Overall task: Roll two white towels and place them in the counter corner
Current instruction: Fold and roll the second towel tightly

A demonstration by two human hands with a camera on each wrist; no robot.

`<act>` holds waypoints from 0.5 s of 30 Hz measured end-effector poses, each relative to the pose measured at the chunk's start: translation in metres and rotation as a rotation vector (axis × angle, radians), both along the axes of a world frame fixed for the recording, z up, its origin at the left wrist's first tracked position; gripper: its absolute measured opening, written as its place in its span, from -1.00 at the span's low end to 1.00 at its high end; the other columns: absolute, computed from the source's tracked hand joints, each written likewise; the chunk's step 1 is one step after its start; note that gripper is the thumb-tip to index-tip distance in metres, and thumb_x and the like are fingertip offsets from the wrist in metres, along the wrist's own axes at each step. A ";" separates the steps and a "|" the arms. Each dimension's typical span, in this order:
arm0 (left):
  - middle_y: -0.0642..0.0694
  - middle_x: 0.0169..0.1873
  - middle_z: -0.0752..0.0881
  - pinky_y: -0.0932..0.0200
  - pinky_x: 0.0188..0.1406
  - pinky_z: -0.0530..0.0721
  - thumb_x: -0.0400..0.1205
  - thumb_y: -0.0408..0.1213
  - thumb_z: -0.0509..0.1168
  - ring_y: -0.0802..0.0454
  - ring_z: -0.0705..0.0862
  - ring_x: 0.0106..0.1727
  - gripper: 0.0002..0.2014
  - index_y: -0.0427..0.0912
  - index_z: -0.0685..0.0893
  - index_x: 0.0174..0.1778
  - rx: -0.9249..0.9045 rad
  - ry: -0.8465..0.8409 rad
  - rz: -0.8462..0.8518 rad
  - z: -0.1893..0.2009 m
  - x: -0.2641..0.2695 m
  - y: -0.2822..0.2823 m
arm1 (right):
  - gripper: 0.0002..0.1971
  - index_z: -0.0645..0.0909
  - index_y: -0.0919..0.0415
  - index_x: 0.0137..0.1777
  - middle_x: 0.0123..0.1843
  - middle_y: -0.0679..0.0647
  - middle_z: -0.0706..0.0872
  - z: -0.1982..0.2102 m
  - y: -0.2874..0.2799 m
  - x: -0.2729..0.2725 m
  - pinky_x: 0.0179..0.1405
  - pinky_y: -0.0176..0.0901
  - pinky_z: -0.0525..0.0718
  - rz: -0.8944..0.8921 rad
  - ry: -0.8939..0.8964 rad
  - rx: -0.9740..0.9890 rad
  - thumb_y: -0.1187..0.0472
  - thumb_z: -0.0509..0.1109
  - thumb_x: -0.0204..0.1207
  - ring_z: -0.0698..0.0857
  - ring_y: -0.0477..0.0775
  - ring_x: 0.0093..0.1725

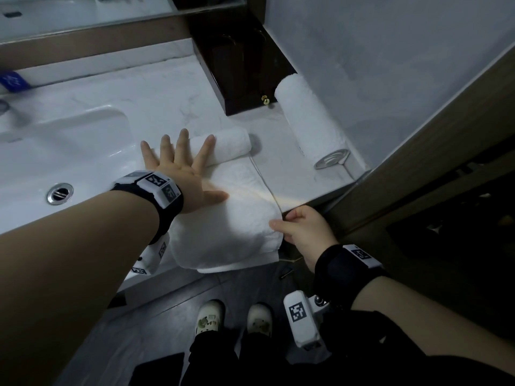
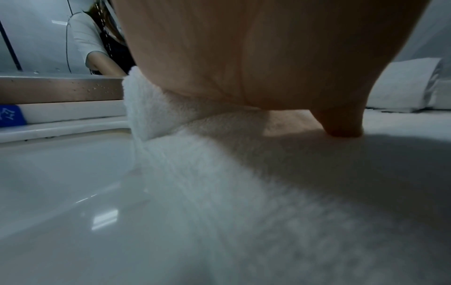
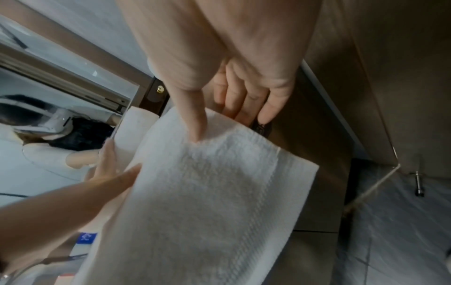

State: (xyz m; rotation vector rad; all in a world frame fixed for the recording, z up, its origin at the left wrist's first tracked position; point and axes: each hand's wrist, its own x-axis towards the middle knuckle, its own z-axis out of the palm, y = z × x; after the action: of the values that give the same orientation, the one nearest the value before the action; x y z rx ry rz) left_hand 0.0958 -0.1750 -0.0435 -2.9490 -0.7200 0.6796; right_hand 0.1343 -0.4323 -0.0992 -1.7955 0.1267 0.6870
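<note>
Two bare hands work a white towel (image 1: 223,218) spread on the pale counter (image 1: 167,107). Nearest, the right hand (image 1: 306,232) pinches its hanging edge, thumb on top. Farther in, the left hand (image 1: 181,168) presses flat, fingers spread, against the towel's rolled end. Beyond, a rolled towel (image 1: 309,121) lies in the counter corner.

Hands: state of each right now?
Left hand: open, fingers spread flat, pressing the half-rolled towel.
Right hand: pinching that towel's near edge.
</note>
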 end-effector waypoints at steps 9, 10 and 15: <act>-0.14 0.64 -0.53 -0.56 0.49 -0.41 0.30 0.69 -0.08 -0.35 -0.37 0.69 0.08 0.36 -0.86 0.21 0.026 -0.037 0.004 -0.005 -0.003 -0.007 | -0.55 0.60 0.39 0.33 -0.05 0.07 0.74 -0.003 -0.010 0.003 -0.04 -0.28 0.64 0.238 -0.032 -0.100 0.25 0.55 0.47 0.72 -0.02 -0.06; -0.16 0.65 -0.51 -0.57 0.49 -0.39 0.33 0.68 -0.07 -0.36 -0.36 0.69 0.08 0.34 -0.87 0.20 0.036 -0.030 0.006 -0.004 -0.003 -0.010 | -0.53 0.58 0.37 0.35 -0.12 -0.01 0.67 -0.003 -0.010 0.005 -0.03 -0.27 0.61 0.248 -0.047 -0.120 0.23 0.54 0.48 0.66 -0.07 -0.10; -0.22 0.65 -0.48 -0.62 0.48 -0.35 0.47 0.57 -0.01 -0.41 -0.37 0.67 0.06 0.25 -0.76 0.41 0.046 0.008 0.048 -0.001 -0.002 -0.024 | -0.69 0.66 0.31 0.19 -0.22 -0.11 0.61 -0.007 -0.010 0.007 -0.04 -0.25 0.60 0.273 -0.071 -0.168 0.19 0.51 0.51 0.60 -0.09 -0.15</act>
State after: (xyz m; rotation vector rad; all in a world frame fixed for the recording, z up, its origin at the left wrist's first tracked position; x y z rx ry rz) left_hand 0.0935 -0.1994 -0.0444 -2.8941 -0.7978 0.6678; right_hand 0.1409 -0.4423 -0.1067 -2.0177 -0.1145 0.8236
